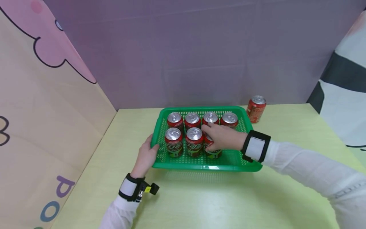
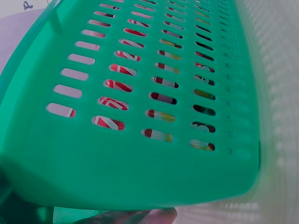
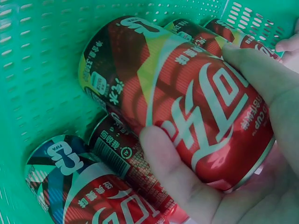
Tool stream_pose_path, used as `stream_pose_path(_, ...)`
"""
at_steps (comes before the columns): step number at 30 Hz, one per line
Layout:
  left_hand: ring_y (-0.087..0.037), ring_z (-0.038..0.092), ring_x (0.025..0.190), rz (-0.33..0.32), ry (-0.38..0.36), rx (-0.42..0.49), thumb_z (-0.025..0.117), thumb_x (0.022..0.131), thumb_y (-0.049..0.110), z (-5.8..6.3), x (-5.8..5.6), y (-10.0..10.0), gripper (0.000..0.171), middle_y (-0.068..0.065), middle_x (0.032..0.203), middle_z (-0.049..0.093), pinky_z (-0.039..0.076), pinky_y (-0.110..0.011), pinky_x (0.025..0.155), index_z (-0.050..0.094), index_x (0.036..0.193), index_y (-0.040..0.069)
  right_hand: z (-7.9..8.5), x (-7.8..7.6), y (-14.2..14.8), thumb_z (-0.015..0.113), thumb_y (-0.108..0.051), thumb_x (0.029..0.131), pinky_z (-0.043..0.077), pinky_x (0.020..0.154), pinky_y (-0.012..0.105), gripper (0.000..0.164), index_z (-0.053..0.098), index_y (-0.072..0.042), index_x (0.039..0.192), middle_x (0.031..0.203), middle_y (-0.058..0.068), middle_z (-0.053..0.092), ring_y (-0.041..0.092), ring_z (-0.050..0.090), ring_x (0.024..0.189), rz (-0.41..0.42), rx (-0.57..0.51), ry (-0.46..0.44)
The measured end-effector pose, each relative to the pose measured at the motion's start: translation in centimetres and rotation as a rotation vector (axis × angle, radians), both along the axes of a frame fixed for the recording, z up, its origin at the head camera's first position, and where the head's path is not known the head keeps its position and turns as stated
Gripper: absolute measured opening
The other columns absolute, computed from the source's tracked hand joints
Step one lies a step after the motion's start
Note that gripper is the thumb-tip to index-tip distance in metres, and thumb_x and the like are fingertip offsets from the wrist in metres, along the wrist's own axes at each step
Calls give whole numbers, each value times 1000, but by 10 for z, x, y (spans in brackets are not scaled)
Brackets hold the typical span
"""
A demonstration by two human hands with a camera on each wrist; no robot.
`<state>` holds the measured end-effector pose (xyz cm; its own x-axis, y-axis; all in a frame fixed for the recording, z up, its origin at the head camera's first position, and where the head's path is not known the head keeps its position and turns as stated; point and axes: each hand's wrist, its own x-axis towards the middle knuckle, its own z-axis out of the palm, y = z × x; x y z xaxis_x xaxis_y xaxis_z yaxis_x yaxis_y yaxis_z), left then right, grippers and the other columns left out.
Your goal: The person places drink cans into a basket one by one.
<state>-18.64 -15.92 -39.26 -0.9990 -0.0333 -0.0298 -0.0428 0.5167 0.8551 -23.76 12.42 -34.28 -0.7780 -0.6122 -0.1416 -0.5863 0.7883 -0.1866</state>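
Note:
A green plastic basket stands on the table with several red soda cans standing in two rows inside it. My left hand grips the basket's left rim, thumb on the inner side. In the left wrist view the slotted basket wall fills the picture, and only a bit of my fingers shows below it. My right hand holds a red soda can at the front row's right end, fingers and thumb around its sides. Other cans stand close beside it.
Another red can stands outside, just past the basket's back right corner. A purple-grey cloth hangs behind the pale yellow-green table. Printed panels flank both sides.

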Motion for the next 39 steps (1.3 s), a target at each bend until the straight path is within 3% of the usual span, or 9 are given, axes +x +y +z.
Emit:
stream_pose_path(9,-34,52,114,0,-8,27,42,97,14,0,0,0,54,-23,140,43,42,-52,94,27,147,2,4,4,4,77,-49,72,49,63,31,64,48,-15,118,107,7,54,15,56,79,-1,25,9)
stream_pose_path(14,-35,52,114,1,1,9,43,97,14,-1,0,0,54,-24,139,44,42,-52,94,28,147,1,30,4,10,71,-53,77,52,67,33,67,48,-13,124,114,10,54,18,59,83,-16,1,64)
stream_pose_path(19,-35,53,113,5,26,-19,43,96,14,-2,-1,0,53,-24,137,46,42,-52,93,29,146,1,64,-11,33,66,-48,83,51,65,36,59,48,-11,126,116,12,54,24,59,88,-122,-80,140)
stream_pose_path(23,-35,54,112,4,27,-11,43,96,14,-2,-1,0,53,-24,137,47,43,-52,93,29,146,1,75,-34,66,63,-38,89,50,77,46,56,45,-7,131,125,18,51,33,56,103,-211,-121,195)
stream_pose_path(26,-36,53,114,4,28,-3,43,96,12,-2,0,0,53,-25,137,46,42,-53,93,30,146,1,71,-52,91,60,-31,92,46,83,53,55,42,-2,135,129,25,46,41,52,107,-265,-103,219)
stream_pose_path(31,-35,54,112,-1,31,-19,43,96,12,-3,0,0,53,-25,136,47,43,-52,92,29,146,0,50,-74,125,59,-26,91,38,90,60,56,40,3,135,128,32,43,50,43,112,-341,-40,265)
stream_pose_path(39,-34,54,112,-4,25,-16,43,97,13,-4,-2,0,54,-24,138,45,42,-52,93,28,147,1,23,-92,149,57,-43,90,32,93,67,71,35,2,139,137,33,33,54,32,120,-481,-11,220)
